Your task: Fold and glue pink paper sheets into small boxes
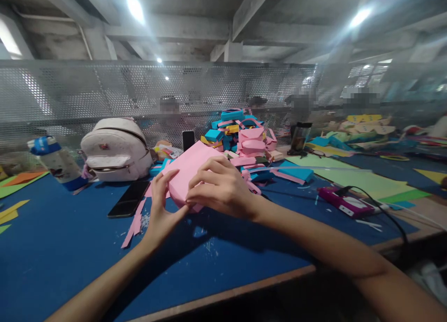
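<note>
Both my hands hold a pink folded foam or paper piece [190, 166] above the blue table mat. My left hand [162, 203] grips its left and lower edge, the thumb along the bottom and the fingers curled up the side. From the right, my right hand [223, 187] pinches the near lower edge with thumb and fingertips, its other fingers bent over the top face. The far end of the piece tilts upward. Pink strips [135, 224] lie on the mat to the left of my hands, among small white scraps.
Behind my hands rises a pile of blue, pink and yellow folded pieces [251, 142]. A black phone [129, 200], a white backpack [117, 149] and a bottle [59, 161] are left. Right lie a purple power bank [344, 202] and green sheets [356, 177]. A perforated metal screen [209, 89] stands beyond.
</note>
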`<state>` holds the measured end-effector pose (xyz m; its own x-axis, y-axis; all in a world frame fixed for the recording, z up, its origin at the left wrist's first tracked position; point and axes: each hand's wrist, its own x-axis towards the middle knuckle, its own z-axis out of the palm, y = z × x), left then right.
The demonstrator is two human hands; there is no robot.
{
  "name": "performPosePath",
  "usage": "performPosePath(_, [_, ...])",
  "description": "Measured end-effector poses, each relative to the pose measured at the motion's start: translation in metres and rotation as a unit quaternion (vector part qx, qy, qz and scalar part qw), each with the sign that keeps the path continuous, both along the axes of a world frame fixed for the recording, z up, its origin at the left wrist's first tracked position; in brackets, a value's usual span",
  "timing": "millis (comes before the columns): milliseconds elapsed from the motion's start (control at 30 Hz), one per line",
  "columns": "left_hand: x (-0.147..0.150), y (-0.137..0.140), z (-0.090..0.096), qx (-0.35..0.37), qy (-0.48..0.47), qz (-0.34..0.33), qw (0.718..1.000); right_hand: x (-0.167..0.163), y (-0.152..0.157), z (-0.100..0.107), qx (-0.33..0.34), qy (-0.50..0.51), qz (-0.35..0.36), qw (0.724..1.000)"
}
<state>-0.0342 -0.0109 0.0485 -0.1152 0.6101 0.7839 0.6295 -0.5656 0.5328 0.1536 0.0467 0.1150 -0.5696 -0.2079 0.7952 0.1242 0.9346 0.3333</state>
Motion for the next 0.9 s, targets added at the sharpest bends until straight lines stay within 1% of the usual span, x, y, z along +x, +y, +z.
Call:
performPosePath(300, [-0.002, 0.001, -0.001, -0.002, -0.009, -0.019, 1.0, 0.004, 0.015, 0.005, 0.012, -0.014, 0.005, 1.0])
performPosePath(500, [-0.001, -0.001, 0.0, -0.012, -0.017, -0.022, 1.0, 0.004, 0.016, 0.006, 0.028, -0.028, 0.01, 0.999])
performPosePath(600, [-0.001, 0.0, 0.001, -0.014, -0.026, -0.024, 0.999, 0.004, 0.019, 0.005, 0.025, -0.025, 0.008, 0.999])
performPosePath(900, [-0.003, 0.0, 0.0, -0.006, -0.011, -0.016, 1.0, 0.005, 0.027, 0.003, 0.014, -0.022, 0.016, 1.0])
